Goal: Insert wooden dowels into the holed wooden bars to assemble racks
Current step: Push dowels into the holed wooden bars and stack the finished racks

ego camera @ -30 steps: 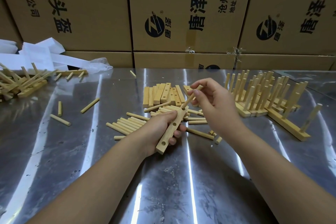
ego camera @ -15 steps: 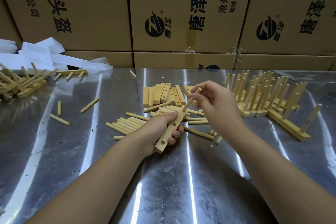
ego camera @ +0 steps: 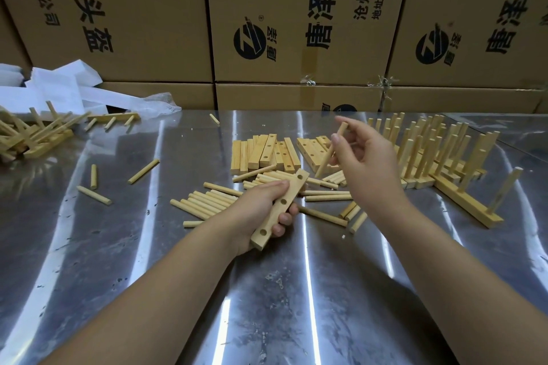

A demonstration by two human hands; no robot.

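My left hand (ego camera: 257, 210) grips a holed wooden bar (ego camera: 281, 207) slanted above the steel table, three holes showing along its top face. My right hand (ego camera: 366, 158) pinches a wooden dowel (ego camera: 331, 150) held tilted, its lower tip just right of the bar's far end and apart from it. Loose dowels (ego camera: 207, 201) lie on the table under and around my hands. A pile of holed bars (ego camera: 264, 152) sits just behind them.
Several finished racks (ego camera: 444, 157) with upright dowels stand at the right. More racks (ego camera: 32, 136) are heaped at the far left beside white packaging (ego camera: 59, 89). Stray dowels (ego camera: 142, 171) lie left of centre. Cardboard boxes (ego camera: 296, 24) wall off the table's back edge.
My right hand has lifted the dowel up and to the right, away from the bar's far hole. My left hand keeps its hold on the bar in about the same place.
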